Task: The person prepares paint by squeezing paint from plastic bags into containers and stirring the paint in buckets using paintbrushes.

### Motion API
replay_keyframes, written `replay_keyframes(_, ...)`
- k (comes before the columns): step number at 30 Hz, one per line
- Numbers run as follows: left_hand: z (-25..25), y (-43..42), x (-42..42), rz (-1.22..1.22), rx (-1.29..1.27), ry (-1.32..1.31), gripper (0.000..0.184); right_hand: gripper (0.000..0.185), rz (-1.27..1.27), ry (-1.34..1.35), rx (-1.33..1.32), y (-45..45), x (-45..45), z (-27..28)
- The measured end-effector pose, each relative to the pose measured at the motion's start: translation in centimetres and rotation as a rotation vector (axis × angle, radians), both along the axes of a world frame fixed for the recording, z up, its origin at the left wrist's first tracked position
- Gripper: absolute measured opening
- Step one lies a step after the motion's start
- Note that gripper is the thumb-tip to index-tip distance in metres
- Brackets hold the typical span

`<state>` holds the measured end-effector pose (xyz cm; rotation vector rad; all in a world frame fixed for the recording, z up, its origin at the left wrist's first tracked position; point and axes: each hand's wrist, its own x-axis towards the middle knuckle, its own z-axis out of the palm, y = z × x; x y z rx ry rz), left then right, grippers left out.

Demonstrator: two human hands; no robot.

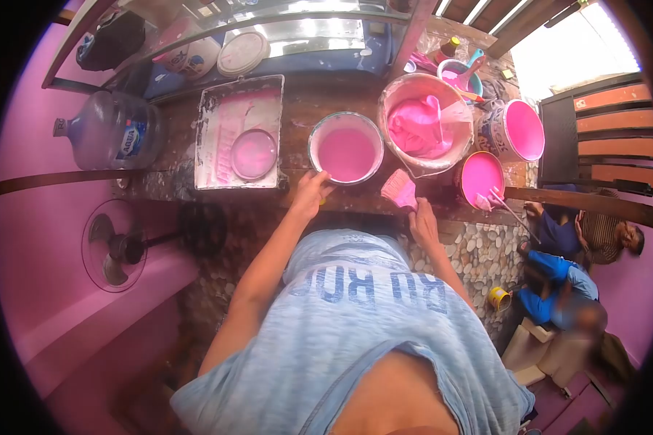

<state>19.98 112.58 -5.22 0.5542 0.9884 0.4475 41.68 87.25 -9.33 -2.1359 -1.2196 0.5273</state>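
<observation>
Head view: one brush (397,190) is located above the near edge of the worktop (294,123), between the pail (346,147) and the tin (482,179). The right hand (424,223) grasps its handle. The left hand (312,193) touches the near left rim of the pail; whether its fingers are closed on the wall cannot be told.

Five containers holding pink material stand on the worktop: the pail, the tin, one large bucket (426,127), one tub (511,130) and one pot (459,75). The large bucket holds crumpled pink material. One thin stick (513,212) projects from the tin over its near rim.

One tray (204,138) is positioned left of the pail, with one round lid (254,154) resting in it. One clear jug (116,132) lies at the far left, cap toward the wall. One fan (116,249) stands below it in the view. Two people (608,235) are at the right, near one yellow can (499,298).

The large bucket stands directly beyond the brush; the tin bounds the right side. The brush's long axis runs diagonally, bristles toward upper left, away from the wearer and toward the pail side, handle toward lower right.
</observation>
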Motion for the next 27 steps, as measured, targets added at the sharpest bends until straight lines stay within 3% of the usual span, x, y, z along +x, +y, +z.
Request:
replay_keyframes(8,4.2,-2.7,-1.1,0.025,0.077,0.193,0.044,0.044,0.099,-0.102,-0.217,0.6,3.9,-2.9)
replay_keyframes(13,4.5,-3.9,-3.7,0.046,0.085,0.177,0.040,0.039,0.156,-0.187,-0.113,-0.8,5.3,-4.6)
replay_keyframes(19,4.1,-4.0,-4.9,0.120,0.098,0.209,0.034,0.034,0.099,-0.046,-0.107,-2.3,4.6,-3.5)
replay_keyframes(25,4.8,-3.8,-4.2,0.052,0.141,0.249,0.035,0.033,0.043,-0.176,-0.184,-2.4,4.7,-4.1)
replay_keyframes(27,5.9,-3.2,-3.9,0.012,0.181,0.272,0.035,0.032,0.054,-0.152,-0.169,-1.0,4.4,-1.9)
